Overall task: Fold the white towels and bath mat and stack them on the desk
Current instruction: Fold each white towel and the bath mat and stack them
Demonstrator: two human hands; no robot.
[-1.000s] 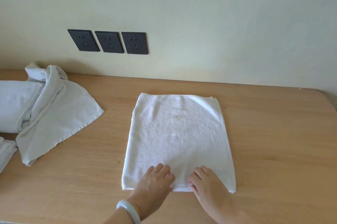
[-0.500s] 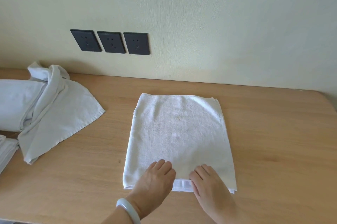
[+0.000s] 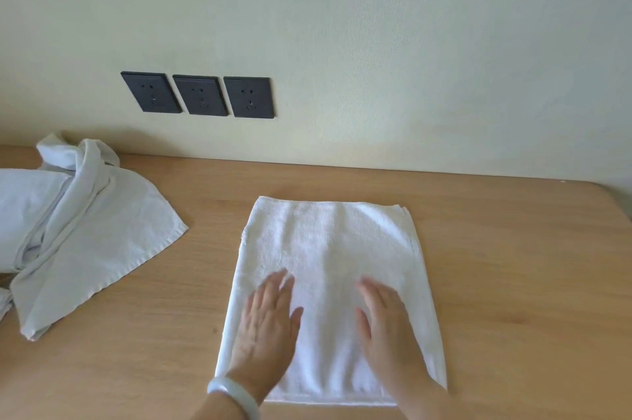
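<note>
Towel (image 3: 328, 248): a white, folded rectangle lay flat on the desk (image 3: 506, 265), toward its front edge, with its long sides running away from the person.
Left hand (image 3: 266, 320): lay palm down on the towel's near left part, fingers straight and close together, thumb spread toward the middle, gripping nothing. Its fingertips were slightly blurred.
Right hand (image 3: 386, 320): lay palm down on the towel's near right part, fingers straight and pointing away, thumb turned inward, gripping nothing.
Gap: a strip of bare towel showed between the two hands, which did not touch.
Bangle (image 3: 234, 395): pale, around the left wrist, just off the towel's near edge.
Cloth (image 3: 102, 241): a loose white piece lay crumpled on the desk's left side, well apart from the towel.
Bundle (image 3: 20, 207): a bulkier white bundle lay under the cloth's far part, cut off by the picture's left edge.
Sockets (image 3: 198, 96): three dark plates sat in a row on the pale wall (image 3: 410, 43) above the desk.
</note>
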